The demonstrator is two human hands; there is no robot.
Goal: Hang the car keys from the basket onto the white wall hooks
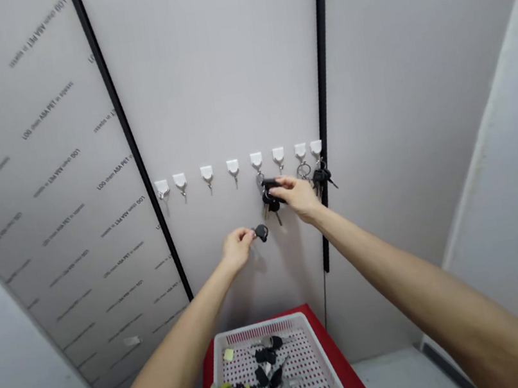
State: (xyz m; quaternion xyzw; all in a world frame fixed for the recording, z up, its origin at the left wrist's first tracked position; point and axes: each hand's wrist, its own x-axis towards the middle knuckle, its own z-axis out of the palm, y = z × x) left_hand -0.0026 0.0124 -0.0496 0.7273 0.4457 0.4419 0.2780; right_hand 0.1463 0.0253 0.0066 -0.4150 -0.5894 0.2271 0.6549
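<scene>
The person's left hand point(237, 249) pinches a black-headed car key point(261, 233) close against the grey wall panel point(220, 96). The right hand's point(299, 198) fingertips point(280, 181) are closed on a black key fob point(270, 183), part of a bunch hanging from one of a row of white adhesive hooks point(256, 160). Below, more keys point(269, 374) lie in a white plastic basket point(260, 331) on a red stand point(350, 368).
</scene>
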